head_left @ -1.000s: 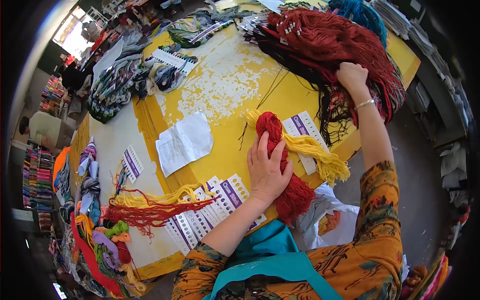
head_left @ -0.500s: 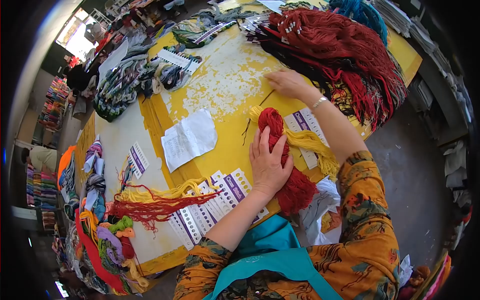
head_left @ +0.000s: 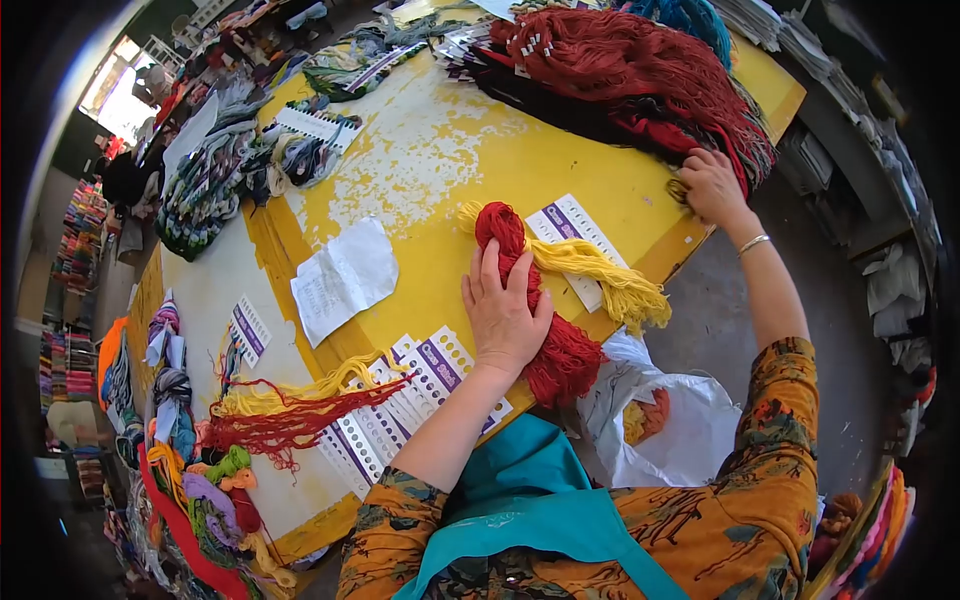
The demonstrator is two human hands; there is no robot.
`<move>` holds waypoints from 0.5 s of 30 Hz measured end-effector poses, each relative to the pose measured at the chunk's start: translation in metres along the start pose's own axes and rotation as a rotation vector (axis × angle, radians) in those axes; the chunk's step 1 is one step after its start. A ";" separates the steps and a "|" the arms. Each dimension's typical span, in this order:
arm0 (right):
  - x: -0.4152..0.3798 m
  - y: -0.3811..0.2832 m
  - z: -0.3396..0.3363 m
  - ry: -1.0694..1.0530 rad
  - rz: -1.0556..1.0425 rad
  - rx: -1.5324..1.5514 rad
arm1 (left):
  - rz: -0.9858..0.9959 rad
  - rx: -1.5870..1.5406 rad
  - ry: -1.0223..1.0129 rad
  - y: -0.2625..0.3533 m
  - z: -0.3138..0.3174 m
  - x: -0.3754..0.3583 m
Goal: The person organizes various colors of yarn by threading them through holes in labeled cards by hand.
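My left hand (head_left: pixel 508 312) lies over a red skein (head_left: pixel 563 362) near the table's front edge, its fingers spread a little and resting on the thread. A yellow skein (head_left: pixel 600 272) passes beneath the red one, on top of a white punched card (head_left: pixel 570 225). At the right edge of the table, my right hand (head_left: pixel 712 188) has its fingers curled by a small dark olive bundle of thread (head_left: pixel 678 192). The large dark red thread pile (head_left: pixel 620 65) lies just beyond it.
Punched cards (head_left: pixel 440 365) and loose red threads (head_left: pixel 300 420) lie left of my left arm. A crumpled white paper (head_left: pixel 345 280) rests mid-table. Grey-green skeins (head_left: pixel 215 170) sit at the back left. An open white bag (head_left: pixel 690 425) is below the front edge.
My right hand has moved right and nearer, from mid-table to the table's right edge beside the dark red pile. My left hand stays on the red skein. More of the white bag shows.
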State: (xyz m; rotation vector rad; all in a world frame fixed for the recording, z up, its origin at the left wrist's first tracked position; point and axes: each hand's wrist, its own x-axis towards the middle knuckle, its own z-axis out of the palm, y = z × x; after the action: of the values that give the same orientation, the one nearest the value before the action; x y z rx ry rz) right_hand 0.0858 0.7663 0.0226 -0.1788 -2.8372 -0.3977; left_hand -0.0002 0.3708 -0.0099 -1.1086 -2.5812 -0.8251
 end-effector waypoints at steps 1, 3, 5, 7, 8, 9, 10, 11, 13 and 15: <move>-0.005 0.012 0.001 0.012 -0.009 -0.045 | 0.000 -0.014 0.006 -0.001 0.000 0.000; -0.019 0.027 -0.010 -0.148 0.035 -0.109 | -0.004 -0.012 0.008 -0.002 0.001 0.000; -0.023 0.027 -0.014 -0.279 0.188 -0.273 | -0.010 -0.015 0.014 -0.002 0.002 -0.001; -0.011 0.007 -0.022 -0.381 0.376 -0.345 | -0.004 -0.014 0.022 -0.002 0.002 -0.001; -0.002 -0.013 -0.032 -0.434 0.454 -0.323 | -0.004 -0.021 0.021 -0.002 0.002 -0.001; 0.003 -0.033 -0.035 -0.281 0.456 -0.147 | -0.008 -0.023 0.025 -0.001 0.003 -0.001; 0.007 -0.052 -0.031 -0.163 0.507 0.209 | -0.011 -0.023 0.029 -0.001 0.003 -0.001; 0.013 -0.076 -0.035 -0.156 0.514 0.450 | -0.003 -0.020 0.035 -0.001 0.003 -0.001; 0.023 -0.115 -0.022 -0.142 0.434 0.764 | 0.003 -0.029 0.040 -0.001 0.005 -0.002; 0.033 -0.151 -0.014 -0.164 0.430 0.672 | 0.003 -0.030 0.055 -0.003 0.005 -0.003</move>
State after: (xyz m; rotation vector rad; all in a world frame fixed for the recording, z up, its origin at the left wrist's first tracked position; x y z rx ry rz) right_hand 0.0340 0.6205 0.0069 -0.6760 -2.7928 0.6730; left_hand -0.0007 0.3699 -0.0161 -1.0818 -2.5301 -0.8839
